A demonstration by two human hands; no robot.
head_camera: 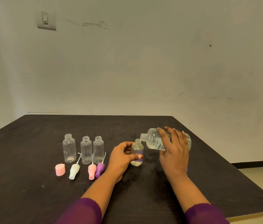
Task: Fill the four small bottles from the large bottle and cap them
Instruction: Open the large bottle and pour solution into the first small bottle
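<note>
My left hand [121, 156] grips a small clear bottle [137, 148] that stands upright on the dark table [30, 191]. My right hand [173, 147] holds the large clear bottle [153, 139] tipped to the left, its open neck right above the small bottle's mouth. A little liquid sits at the small bottle's bottom. Three more small clear bottles [69, 148] [86, 150] [98, 149] stand open and uncapped to the left. In front of them lie a pink cap [60, 169], a white spray cap [74, 171], a pink spray cap [91, 172] and a purple spray cap [99, 169].
The table's right edge [224, 159] runs diagonally close to my right hand. A pale wall with a switch plate [46, 21] stands behind the table. Purple sleeves cover both forearms.
</note>
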